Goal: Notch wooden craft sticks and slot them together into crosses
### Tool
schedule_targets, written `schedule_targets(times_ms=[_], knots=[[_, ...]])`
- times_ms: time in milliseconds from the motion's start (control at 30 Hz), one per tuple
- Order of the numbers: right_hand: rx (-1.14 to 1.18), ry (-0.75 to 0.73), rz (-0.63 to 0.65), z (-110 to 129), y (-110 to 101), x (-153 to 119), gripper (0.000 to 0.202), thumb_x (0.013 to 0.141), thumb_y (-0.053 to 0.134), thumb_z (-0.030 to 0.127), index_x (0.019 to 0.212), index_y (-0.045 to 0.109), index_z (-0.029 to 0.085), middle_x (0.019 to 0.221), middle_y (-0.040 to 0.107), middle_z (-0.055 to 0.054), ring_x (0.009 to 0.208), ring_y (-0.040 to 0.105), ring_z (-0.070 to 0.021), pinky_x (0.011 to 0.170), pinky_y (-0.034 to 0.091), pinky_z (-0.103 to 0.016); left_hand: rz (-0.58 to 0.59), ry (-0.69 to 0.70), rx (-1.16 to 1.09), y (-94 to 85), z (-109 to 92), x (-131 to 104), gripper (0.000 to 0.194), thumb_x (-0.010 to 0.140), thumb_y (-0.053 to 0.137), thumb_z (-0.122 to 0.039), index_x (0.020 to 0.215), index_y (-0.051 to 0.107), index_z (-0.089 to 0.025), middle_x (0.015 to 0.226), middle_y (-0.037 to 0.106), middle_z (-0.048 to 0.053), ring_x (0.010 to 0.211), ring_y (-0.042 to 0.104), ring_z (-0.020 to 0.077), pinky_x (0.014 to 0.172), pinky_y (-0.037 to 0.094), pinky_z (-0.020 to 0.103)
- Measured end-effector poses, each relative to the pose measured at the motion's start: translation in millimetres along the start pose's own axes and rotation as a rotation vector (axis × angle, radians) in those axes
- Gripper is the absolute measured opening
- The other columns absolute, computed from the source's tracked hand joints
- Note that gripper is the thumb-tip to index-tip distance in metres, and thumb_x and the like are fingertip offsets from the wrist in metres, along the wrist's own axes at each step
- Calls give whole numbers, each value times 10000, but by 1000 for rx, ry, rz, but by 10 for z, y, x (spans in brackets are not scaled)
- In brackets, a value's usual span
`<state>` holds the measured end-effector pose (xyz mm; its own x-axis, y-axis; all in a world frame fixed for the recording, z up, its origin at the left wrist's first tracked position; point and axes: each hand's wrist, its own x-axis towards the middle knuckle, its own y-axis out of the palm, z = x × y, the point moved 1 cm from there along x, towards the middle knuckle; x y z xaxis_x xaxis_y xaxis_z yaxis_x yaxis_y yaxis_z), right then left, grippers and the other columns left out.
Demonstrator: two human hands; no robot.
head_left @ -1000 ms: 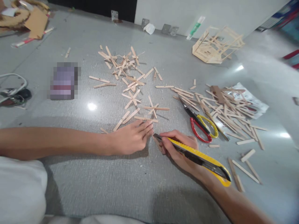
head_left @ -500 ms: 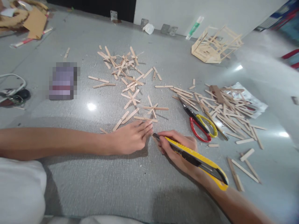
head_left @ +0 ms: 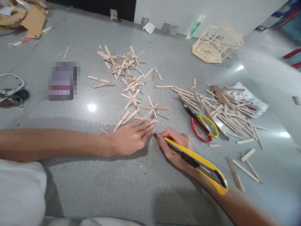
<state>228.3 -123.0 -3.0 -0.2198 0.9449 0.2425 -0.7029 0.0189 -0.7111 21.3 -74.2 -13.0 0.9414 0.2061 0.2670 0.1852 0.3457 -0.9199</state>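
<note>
My right hand (head_left: 175,144) is wrapped around a yellow utility knife (head_left: 195,161), with the blade end pointing left toward the fingertips of my left hand (head_left: 131,138). The left fingers are pressed together and hold a wooden craft stick against the table; most of it is hidden beneath the hand. Just beyond those fingertips lies a loose craft stick (head_left: 142,119). Crossed sticks forming a star (head_left: 154,108) stand a little farther away, and another star (head_left: 132,99) sits to their left.
Scissors (head_left: 201,124) with red and yellow handles lie right of my hands, beside a heap of craft sticks (head_left: 231,110). A stick framework (head_left: 216,45) stands at the back right. A pile of joined sticks (head_left: 123,66) lies mid-table. A blurred-out purple object (head_left: 61,81) sits left.
The knife and my right hand have shifted slightly left, and the knife's rear end has dipped a little. My left hand has stayed nearly in place.
</note>
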Motion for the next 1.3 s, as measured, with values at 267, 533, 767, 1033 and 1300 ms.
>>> schedule_targets(times_ms=[267, 533, 767, 1033, 1300], knots=[[-9, -26, 15, 22, -33, 25, 320, 984, 582, 252, 687, 463, 235, 528, 437, 75, 439, 363, -88, 470, 334, -231, 1, 53, 83, -119, -13, 39, 412, 929, 630, -176, 1288, 689, 17, 1311, 697, 244, 1328, 630, 313, 1169, 462, 414], [46, -23, 51, 25, -90, 35, 344, 974, 573, 232, 657, 439, 233, 514, 432, 79, 438, 377, -89, 477, 325, -233, 34, 51, 100, -128, -38, 42, 436, 900, 659, -174, 1281, 692, 35, 1296, 705, 239, 1297, 648, 346, 1128, 498, 432], [107, 34, 0, 3, -77, 16, 293, 979, 574, 244, 695, 503, 230, 541, 541, 58, 447, 464, -90, 487, 366, -229, -92, 35, -27, -32, 19, 4, 362, 969, 530, -62, 1280, 648, 81, 1287, 697, 276, 1315, 639, 309, 1146, 460, 408], [130, 67, 39, 39, -75, 46, 292, 985, 584, 280, 705, 518, 229, 531, 560, 59, 441, 466, -89, 484, 376, -229, -106, 14, -84, -51, 12, 6, 343, 985, 537, -65, 1285, 641, 66, 1281, 703, 271, 1338, 621, 299, 1156, 447, 408], [109, 40, 33, 31, -50, 35, 295, 984, 594, 264, 702, 513, 230, 540, 524, 64, 451, 438, -86, 487, 366, -230, -49, 51, 23, -40, 3, 17, 344, 999, 520, -101, 1280, 672, 26, 1301, 705, 234, 1323, 634, 293, 1131, 487, 416]])
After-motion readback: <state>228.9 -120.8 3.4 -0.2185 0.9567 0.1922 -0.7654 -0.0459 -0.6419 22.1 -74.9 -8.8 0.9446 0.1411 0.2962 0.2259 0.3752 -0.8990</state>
